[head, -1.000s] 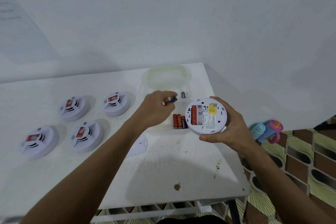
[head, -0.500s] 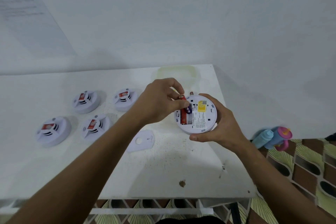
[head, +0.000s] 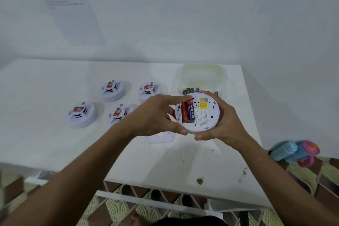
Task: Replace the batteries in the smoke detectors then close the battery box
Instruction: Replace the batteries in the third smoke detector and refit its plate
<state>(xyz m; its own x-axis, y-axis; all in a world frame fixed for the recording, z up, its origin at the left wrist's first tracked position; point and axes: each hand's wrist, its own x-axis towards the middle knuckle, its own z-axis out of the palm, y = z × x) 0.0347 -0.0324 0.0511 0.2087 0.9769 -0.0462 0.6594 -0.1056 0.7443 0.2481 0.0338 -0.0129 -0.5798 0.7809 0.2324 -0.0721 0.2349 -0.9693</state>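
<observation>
Above table (head: 55, 97), second battery (head: 191, 112) apparently seated now.

Bare stretch of white table (head: 55, 115) along left edge and near edge, open to a reach. Four round white smoke detectors (head: 83, 114) (head: 113, 90) (head: 119, 113) (head: 150, 90) cluster mid-table; narrow lanes between them. Both hands, left (head: 156, 115) and right (head: 222, 117), hold a white round detector (head: 198, 113) over the right-centre, blocking the straight path to the clear plastic battery box (head: 201, 73) at the far right corner. Loose coloured batteries (head: 190, 90) lie just before the box. Flat white cover plate (head: 161, 137) lies under the hands. Wall close behind the table.
</observation>
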